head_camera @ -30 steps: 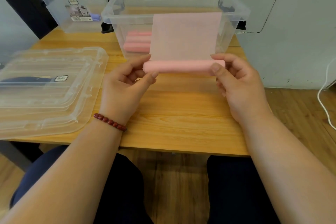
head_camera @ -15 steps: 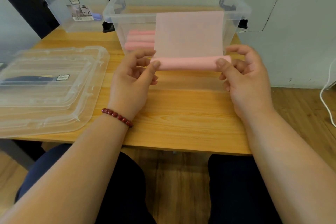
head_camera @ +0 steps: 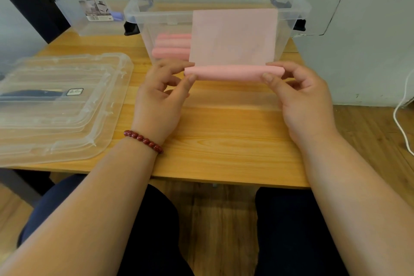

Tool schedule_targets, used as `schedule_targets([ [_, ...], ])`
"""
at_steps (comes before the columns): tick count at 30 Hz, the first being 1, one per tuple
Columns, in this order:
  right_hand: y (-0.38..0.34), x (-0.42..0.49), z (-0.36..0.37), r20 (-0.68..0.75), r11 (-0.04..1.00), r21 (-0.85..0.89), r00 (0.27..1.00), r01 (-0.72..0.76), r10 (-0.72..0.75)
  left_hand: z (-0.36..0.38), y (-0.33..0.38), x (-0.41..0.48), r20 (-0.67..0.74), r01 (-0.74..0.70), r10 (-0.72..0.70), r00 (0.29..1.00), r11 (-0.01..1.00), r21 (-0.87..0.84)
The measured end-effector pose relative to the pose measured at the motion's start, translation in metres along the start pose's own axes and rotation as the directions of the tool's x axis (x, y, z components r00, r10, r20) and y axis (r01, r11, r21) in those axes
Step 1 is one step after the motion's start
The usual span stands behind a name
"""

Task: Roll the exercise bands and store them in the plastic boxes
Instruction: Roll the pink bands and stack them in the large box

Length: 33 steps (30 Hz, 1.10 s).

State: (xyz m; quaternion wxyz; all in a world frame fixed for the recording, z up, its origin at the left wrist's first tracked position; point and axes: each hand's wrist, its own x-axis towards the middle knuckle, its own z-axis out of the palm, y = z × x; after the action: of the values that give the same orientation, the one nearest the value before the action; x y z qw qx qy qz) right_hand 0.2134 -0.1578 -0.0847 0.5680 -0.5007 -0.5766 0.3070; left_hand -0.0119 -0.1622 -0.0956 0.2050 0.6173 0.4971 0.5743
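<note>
1. You've got the pink exercise band (head_camera: 234, 51) half rolled, held up just over the worktop (head_camera: 224, 136) right in front of the nearer clear plastic box (head_camera: 143, 6). Its loose tail stands up from the roll against the box's front wall.
2. Your left hand (head_camera: 161, 94) pinches the roll's left end, your right hand (head_camera: 300, 94) the right end. Thumbs are in front and the other fingers (head_camera: 277, 66) curl behind, closed snug on the roll.
3. The roll's long axis runs left-right, parallel to the worktop edge.
4. Biggest risk I'd guess: one hand turns faster than the other and the roll cones out sideways.
5. Ease your pinch and the springy band could unwind.
6. The finished rolls (head_camera: 172, 48) in that box lie the same way, so drop it in parallel.
</note>
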Motion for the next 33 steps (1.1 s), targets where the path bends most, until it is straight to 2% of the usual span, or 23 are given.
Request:
schedule_targets([
  [4,-0.0002,-0.0014,0.0033,0.009,0.999,0.046,1.000,-0.009,0.008,0.0006,0.0023,-0.0009,-0.020,-0.005,0.005,1.000,1.000,0.007],
  [9,0.0018,-0.0012,0.0026,0.008,0.999,0.049,1.000,0.015,-0.016,0.0015,0.0069,-0.0016,-0.038,0.039,-0.042,0.998,0.996,-0.075],
  [14,-0.0007,-0.0020,0.0033,0.045,0.987,0.154,0.998,-0.043,0.037,-0.0021,0.0053,-0.0055,0.026,0.020,-0.018,1.000,0.993,-0.112],
  [20,0.0002,-0.0018,0.0023,0.034,0.995,0.085,0.999,-0.042,0.039,-0.0020,0.0037,-0.0039,0.000,0.035,-0.036,0.999,0.996,-0.082],
  [23,0.0001,-0.0018,0.0022,0.010,0.996,0.080,0.999,-0.031,0.030,-0.0027,0.0051,-0.0043,-0.034,0.011,-0.011,0.999,1.000,-0.009],
  [26,-0.0001,-0.0019,0.0020,-0.006,0.996,0.090,1.000,-0.015,0.016,-0.0032,0.0090,-0.0060,-0.049,0.043,-0.043,0.998,0.999,-0.016],
  [33,-0.0004,-0.0033,0.0022,0.073,0.994,0.105,0.997,0.008,-0.015,-0.0018,0.0078,-0.0046,-0.069,0.071,-0.074,0.995,0.996,-0.045],
])
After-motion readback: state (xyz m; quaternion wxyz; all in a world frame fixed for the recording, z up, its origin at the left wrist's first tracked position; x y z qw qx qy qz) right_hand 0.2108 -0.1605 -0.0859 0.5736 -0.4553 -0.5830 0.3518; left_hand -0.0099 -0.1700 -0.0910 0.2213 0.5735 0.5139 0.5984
